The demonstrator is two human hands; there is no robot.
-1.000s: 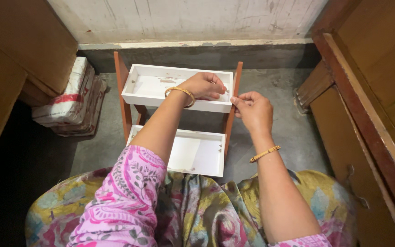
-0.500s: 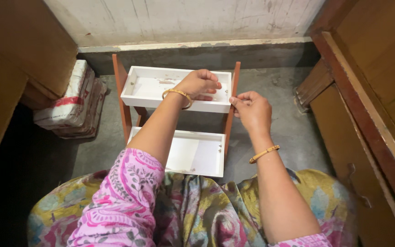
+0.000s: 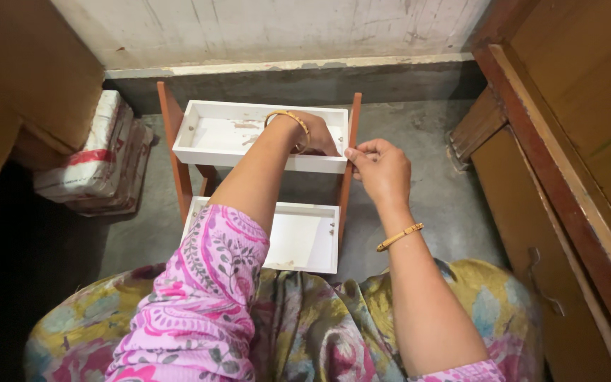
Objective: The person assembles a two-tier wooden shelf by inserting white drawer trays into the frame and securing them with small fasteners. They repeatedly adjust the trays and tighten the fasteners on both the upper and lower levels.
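Note:
A small rack stands on the floor before me, with two orange-brown wooden side posts and two white trays. My left hand (image 3: pixel 312 134) reaches into the upper white tray (image 3: pixel 213 134) and presses against its right inner wall. My right hand (image 3: pixel 382 166) is outside the right post (image 3: pixel 351 127), fingertips pinched against it at the level of the upper tray; whatever small thing they pinch is hidden. The lower white tray (image 3: pixel 298 240) sits below, partly covered by my left arm. Both wrists wear thin gold bangles.
A stack of white sacks (image 3: pixel 97 159) lies at the left beside brown wooden furniture. A wooden door frame and panel (image 3: pixel 567 191) run along the right. A whitewashed wall (image 3: pixel 284 28) stands behind the rack. Grey concrete floor (image 3: pixel 433 205) surrounds it.
My left hand has slid from the upper tray's front rim deeper inside, toward its right wall. My right hand stays pinched at the right post. The view has shifted slightly.

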